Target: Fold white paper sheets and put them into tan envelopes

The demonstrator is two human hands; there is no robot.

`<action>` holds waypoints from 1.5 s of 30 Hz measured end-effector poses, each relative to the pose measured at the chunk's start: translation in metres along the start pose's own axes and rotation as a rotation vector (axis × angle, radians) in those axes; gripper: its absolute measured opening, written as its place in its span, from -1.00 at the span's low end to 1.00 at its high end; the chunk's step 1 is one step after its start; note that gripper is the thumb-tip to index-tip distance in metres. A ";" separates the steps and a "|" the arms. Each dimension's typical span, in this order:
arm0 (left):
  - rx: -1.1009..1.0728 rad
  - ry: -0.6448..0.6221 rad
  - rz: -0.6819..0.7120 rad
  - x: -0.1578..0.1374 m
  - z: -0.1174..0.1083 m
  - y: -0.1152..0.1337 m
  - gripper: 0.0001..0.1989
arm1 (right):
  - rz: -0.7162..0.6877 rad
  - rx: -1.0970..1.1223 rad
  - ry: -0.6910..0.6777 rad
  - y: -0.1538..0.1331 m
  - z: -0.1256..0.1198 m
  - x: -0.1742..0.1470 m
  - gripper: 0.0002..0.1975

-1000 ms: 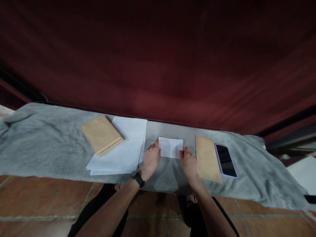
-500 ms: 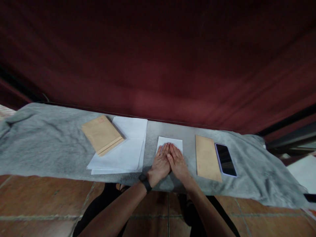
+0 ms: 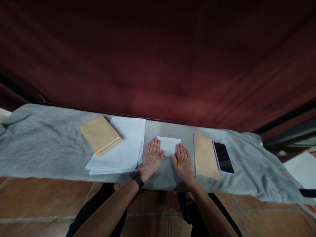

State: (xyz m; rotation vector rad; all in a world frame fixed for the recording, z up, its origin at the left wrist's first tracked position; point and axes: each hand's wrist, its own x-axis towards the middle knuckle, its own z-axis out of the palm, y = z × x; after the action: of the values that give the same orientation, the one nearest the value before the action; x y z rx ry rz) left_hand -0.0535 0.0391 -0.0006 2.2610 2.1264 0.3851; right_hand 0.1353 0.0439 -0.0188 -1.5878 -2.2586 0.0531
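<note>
A small folded sheet of white paper point(image 3: 169, 145) lies flat on the grey cloth in front of me. My left hand point(image 3: 152, 154) rests flat at its left edge, fingers stretched forward and thumb reaching toward the sheet's lower corner. At the right edge lies my right hand point(image 3: 183, 161), also flat, with its thumb by the lower right corner. Neither hand grips anything. To the right of my right hand is a single brown envelope point(image 3: 205, 156). Larger white sheets point(image 3: 120, 154) lie in a pile to the left of my left hand.
A stack of brown envelopes point(image 3: 100, 134) sits partly on the white pile. Beside the single envelope lies a phone point(image 3: 224, 158) with a purple edge. The grey cloth point(image 3: 49, 141) covers a narrow table; a dark red curtain point(image 3: 158, 65) hangs behind it.
My hands, side by side on the middle of the folded paper before, have spread apart to its left and right edges. The paper's middle is now uncovered.
</note>
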 end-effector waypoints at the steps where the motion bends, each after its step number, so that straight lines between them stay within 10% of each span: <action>1: 0.005 0.003 -0.007 0.000 0.000 -0.001 -0.37 | 0.011 -0.006 0.002 0.001 0.001 -0.001 -0.38; 11: 0.026 0.048 -0.103 0.003 -0.007 0.003 -0.40 | 0.105 0.028 0.035 0.000 -0.005 0.001 -0.40; 21: 0.010 0.000 0.220 0.021 0.015 0.030 -0.38 | 0.010 0.191 -0.103 -0.030 0.001 0.043 -0.42; 45: -0.127 0.019 -0.180 0.023 -0.021 -0.003 -0.45 | 0.059 -0.056 0.089 0.003 -0.002 0.016 -0.40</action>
State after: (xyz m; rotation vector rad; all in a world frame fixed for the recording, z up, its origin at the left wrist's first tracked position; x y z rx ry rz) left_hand -0.0597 0.0586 0.0231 1.9887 2.2216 0.5201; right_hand 0.1338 0.0587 -0.0127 -1.6521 -2.1634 -0.0644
